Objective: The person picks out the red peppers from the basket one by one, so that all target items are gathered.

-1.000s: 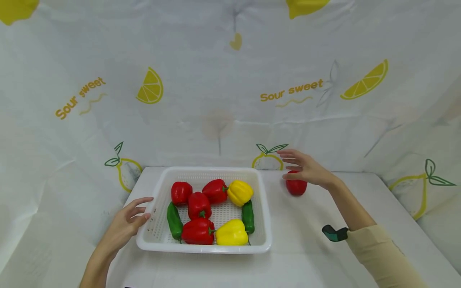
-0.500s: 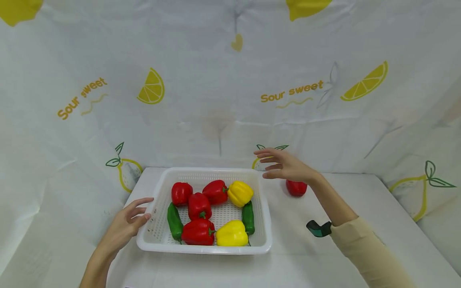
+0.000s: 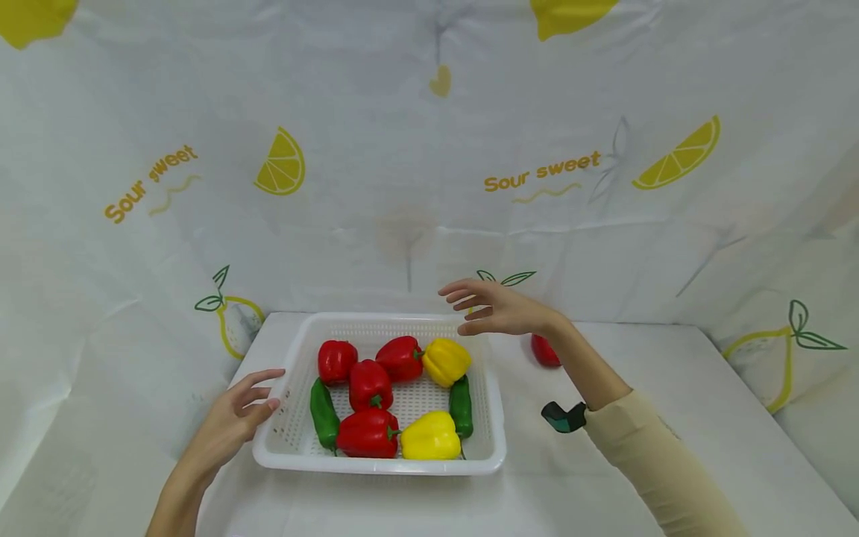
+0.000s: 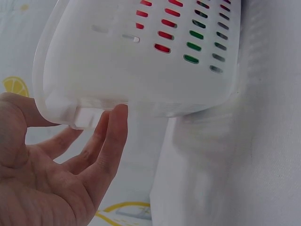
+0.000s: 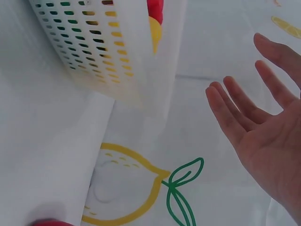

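Note:
A white perforated plastic basket (image 3: 376, 466) sits on the table with red bell peppers (image 3: 367, 432), yellow bell peppers (image 3: 429, 435) and green peppers (image 3: 325, 415) inside. At its left rim is my left hand (image 3: 231, 418), fingers loosely extended. The left wrist view shows the fingertips (image 4: 120, 110) touching the basket's side. My right hand (image 3: 502, 308), holding nothing, hovers over the basket's back right corner with fingers spread and slightly bent; the right wrist view shows it apart from the basket. Another red bell pepper (image 3: 545, 351) lies on the table to the right, partly hidden by my right forearm.
The white table (image 3: 658, 388) extends right of the basket. Behind it hangs a white cloth (image 3: 376, 224) printed with lemons and lettering. A dark wrist-worn device (image 3: 562, 418) shows beside my right sleeve (image 3: 658, 455).
My right hand has moved left, from above the separate red bell pepper to over the basket's back right corner. That pepper stays on the table. The left hand and basket have not visibly moved.

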### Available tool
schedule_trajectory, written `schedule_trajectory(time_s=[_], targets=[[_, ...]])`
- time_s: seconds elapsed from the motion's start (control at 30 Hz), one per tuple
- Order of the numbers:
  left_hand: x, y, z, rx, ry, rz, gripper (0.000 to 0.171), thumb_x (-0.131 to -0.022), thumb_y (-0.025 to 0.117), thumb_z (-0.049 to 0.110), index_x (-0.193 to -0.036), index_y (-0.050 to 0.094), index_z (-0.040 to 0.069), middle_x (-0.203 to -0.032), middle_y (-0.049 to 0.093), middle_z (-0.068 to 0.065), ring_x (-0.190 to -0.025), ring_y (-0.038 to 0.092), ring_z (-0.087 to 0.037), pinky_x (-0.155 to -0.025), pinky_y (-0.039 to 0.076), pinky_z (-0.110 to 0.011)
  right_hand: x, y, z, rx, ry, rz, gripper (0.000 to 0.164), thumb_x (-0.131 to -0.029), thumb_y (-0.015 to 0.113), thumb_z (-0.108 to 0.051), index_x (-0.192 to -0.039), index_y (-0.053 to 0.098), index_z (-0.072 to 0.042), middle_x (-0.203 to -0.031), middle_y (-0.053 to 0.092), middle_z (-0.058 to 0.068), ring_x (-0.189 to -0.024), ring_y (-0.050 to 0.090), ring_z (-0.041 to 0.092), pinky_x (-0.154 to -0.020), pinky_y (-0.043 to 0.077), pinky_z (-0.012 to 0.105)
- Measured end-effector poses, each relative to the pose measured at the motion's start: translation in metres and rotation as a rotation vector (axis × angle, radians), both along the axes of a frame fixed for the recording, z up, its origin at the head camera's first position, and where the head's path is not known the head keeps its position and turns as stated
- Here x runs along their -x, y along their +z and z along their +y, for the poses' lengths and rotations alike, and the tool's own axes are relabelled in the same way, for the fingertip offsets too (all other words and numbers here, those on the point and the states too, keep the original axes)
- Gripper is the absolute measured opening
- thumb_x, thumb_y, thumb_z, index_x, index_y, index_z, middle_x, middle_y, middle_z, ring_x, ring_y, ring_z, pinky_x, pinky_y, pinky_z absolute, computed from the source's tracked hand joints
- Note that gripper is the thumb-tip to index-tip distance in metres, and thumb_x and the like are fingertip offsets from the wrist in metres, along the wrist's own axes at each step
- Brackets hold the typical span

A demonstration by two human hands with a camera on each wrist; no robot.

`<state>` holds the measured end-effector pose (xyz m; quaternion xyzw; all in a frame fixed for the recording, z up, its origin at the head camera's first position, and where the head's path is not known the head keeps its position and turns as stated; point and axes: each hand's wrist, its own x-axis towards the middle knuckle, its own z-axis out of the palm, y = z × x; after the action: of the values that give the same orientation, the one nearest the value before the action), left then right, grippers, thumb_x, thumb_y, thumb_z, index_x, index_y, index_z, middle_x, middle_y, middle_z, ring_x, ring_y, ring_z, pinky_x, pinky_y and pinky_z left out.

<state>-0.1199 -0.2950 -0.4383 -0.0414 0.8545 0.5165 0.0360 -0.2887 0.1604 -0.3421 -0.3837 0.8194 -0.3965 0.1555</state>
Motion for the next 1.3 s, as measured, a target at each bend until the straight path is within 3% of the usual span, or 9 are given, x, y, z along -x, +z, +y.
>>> schedule_trajectory(time_s=[0.37,0.57,0.93,1.3], targets=[[0.0,0.001,0.001,-0.002,0.002,0.004,0.059,-0.105,0.072,0.024,-0.159,0.05,0.013,-0.134,0.07,-0.023,-0.099,0.072,-0.009,-0.075,0.061,-0.033,0.011,0.004,-0.034,-0.06,0.079,-0.076,0.055,-0.1,0.076,-0.013,-0.152,0.057,-0.009,-0.154,0.062,0.022,-0.143,0.06,0.048,-0.113,0.056,0.05],[0.002,0.001,0.001,0.002,-0.004,-0.003,0.058,-0.107,0.07,0.023,-0.16,0.048,0.012,-0.136,0.069,-0.025,-0.101,0.073,-0.011,-0.077,0.062,-0.033,0.018,-0.003,-0.046,-0.111,0.09,-0.097,0.051,-0.103,0.072,-0.015,-0.151,0.057,-0.007,-0.153,0.061,0.027,-0.141,0.063,0.045,-0.112,0.057,0.048],[0.0,0.001,0.0,0.008,-0.004,-0.018,0.061,-0.107,0.07,0.026,-0.161,0.047,0.011,-0.137,0.069,-0.025,-0.103,0.073,-0.013,-0.077,0.062,-0.033,0.025,-0.025,-0.065,-0.2,0.102,-0.216,0.057,-0.102,0.069,-0.018,-0.154,0.053,-0.003,-0.158,0.059,0.024,-0.143,0.062,0.038,-0.117,0.054,0.05],[0.0,0.0,0.0,0.018,0.002,-0.016,0.061,-0.107,0.07,0.028,-0.161,0.047,0.012,-0.137,0.069,-0.024,-0.106,0.073,-0.017,-0.077,0.062,-0.033,0.029,-0.024,-0.084,-0.303,0.085,-0.326,0.063,-0.101,0.074,-0.022,-0.158,0.05,-0.008,-0.155,0.062,0.019,-0.14,0.064,0.03,-0.122,0.048,0.051]])
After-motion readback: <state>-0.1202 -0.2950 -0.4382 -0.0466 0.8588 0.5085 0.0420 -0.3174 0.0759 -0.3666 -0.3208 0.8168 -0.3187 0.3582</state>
